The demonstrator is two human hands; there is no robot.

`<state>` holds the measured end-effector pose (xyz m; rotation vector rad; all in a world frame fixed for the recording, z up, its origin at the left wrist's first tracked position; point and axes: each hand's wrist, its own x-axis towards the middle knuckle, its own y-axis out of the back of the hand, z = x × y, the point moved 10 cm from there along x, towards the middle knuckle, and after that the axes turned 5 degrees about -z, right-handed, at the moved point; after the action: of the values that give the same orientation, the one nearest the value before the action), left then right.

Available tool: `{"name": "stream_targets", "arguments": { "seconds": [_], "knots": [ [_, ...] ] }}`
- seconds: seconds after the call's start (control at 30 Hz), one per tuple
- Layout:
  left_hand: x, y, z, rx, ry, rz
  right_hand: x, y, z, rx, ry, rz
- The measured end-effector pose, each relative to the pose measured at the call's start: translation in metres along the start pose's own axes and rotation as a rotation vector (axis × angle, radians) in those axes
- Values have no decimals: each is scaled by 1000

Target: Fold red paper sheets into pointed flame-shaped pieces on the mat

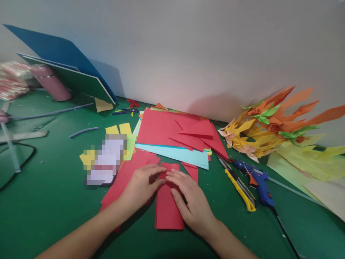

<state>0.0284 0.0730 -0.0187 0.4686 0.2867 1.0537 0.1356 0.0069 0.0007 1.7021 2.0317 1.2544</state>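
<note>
A folded strip of red paper (170, 212) lies lengthwise before me on the green table. My left hand (142, 183) is at its upper left edge, thumb and fingers closed on the paper there. Over the strip's upper right side rests my right hand (190, 194), fingers stretched across the paper and thumb apart from them. Part of the strip's upper end is hidden by the fingers. Beside my left forearm are more red paper pieces (122, 180). A stack of red sheets (159, 126) lies beyond both hands, with a light blue sheet (183, 155) under it.
A phone (107, 160) with a blurred screen lies among yellow paper pieces at left. To the right are a yellow box cutter (241, 192), a blue glue gun (262, 185) and orange and yellow paper flowers (266, 126). A pink bottle (51, 82) stands by leaning boards (78, 72).
</note>
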Motion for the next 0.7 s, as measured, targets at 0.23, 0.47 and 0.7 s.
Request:
{"name": "stream_targets", "arguments": {
  "seconds": [0.23,0.47,0.7],
  "knots": [
    [-1,0,2,76,-53,20,1,-7,8,50,-71,-54],
    [-3,-1,6,112,-90,15,3,-11,8,45,-78,-111],
    [-3,-1,10,110,-77,9,2,-13,8,18,-68,-122]
  ]
}}
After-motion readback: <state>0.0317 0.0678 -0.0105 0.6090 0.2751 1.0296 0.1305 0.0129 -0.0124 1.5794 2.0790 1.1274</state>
